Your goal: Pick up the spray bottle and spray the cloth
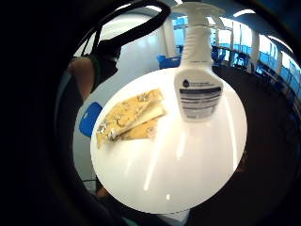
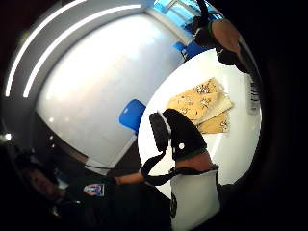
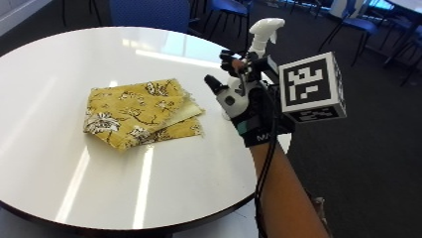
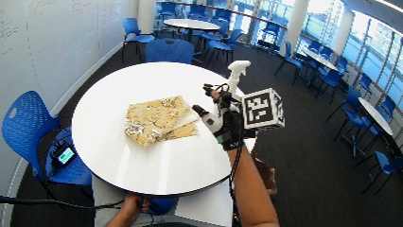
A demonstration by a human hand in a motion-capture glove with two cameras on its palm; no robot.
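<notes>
A round white tabletop (image 3: 79,183) carries a folded yellow cloth with a flower pattern (image 3: 141,113), lying near the middle. A white plastic spray bottle with a trigger top (image 3: 262,32) stands upright near the edge of the tabletop, to the right of the cloth and apart from it. The right hand in a black glove (image 3: 245,101) is just beside the bottle. I cannot tell if its fingers are curled or straight, or if they touch the bottle.
</notes>
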